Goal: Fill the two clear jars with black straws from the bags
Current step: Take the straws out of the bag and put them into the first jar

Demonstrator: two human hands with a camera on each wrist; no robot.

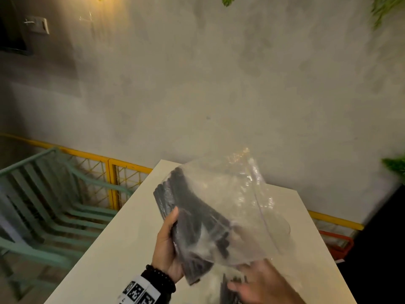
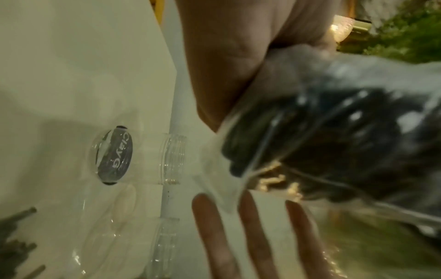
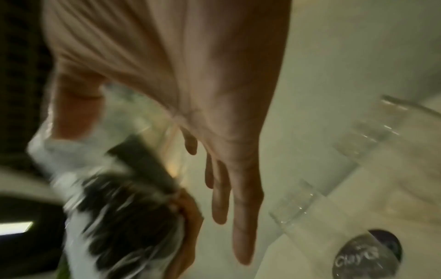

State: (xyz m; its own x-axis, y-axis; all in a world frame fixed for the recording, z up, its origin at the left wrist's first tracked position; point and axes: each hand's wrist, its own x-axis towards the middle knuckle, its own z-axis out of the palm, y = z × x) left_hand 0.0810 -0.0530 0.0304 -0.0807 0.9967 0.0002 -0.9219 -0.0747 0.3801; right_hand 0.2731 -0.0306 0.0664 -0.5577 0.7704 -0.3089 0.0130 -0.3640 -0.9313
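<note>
The right hand (image 1: 260, 284) hung nearest, fingers straight, holding nothing, over loose black straws (image 1: 230, 290) on the white bench (image 1: 114, 249). Just beyond, the left hand (image 1: 167, 244) gripped the clear plastic bag of black straws (image 1: 197, 216), its long axis slanting away leftward. Two clear threaded jars (image 2: 143, 162) lay on the bench beneath. A grey wall (image 1: 219, 84) stood behind.

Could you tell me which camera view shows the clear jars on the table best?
The left wrist view: it shows the near clear jar sharply, threaded neck and labelled base, with the second jar beside it. The right wrist view shows both blurred. In the head view the bag of straws covers them.
</note>
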